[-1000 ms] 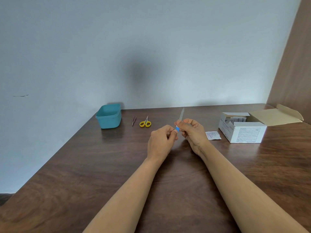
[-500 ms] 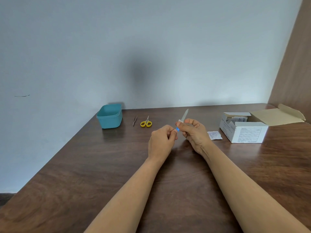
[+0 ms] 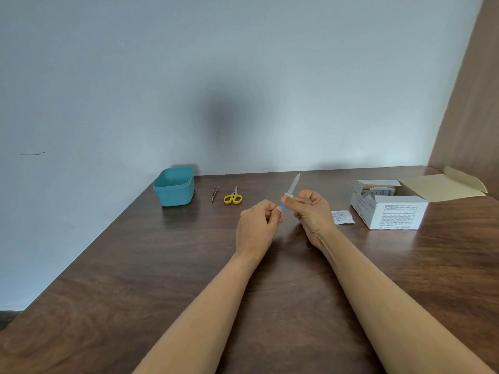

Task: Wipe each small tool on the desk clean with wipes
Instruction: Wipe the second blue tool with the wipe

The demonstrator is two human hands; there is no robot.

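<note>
Head view: a dark brown wood desk (image 3: 135,265) fills the lower half of the picture. It is shiny, and things make soft marks of light on it. Behind it is a plain pale blue-grey wall (image 3: 243,76) with a dark blurry shadow in the middle and a small dark mark at the far left. A brown wood panel (image 3: 469,117) stands along the right edge.

In the middle of the picture two bare arms reach in from the bottom. The left hand (image 3: 256,225) has its fingers curled and pinches the blue end of a file (image 3: 294,184). The right hand (image 3: 310,211) pinches the file a bit higher with thumb and curled fingers, and a bit of white wipe (image 3: 287,196) shows at the thumb. The file is held just above the desk, and its grey tip points up and a bit right.

At the back left sits a teal tub (image 3: 175,187). Just right of it lie tweezers (image 3: 214,193) and yellow scissors (image 3: 232,197), close but apart. At the right is an open white box (image 3: 391,211) with packets inside, and one torn packet (image 3: 342,217) lies flat just left of it
</note>
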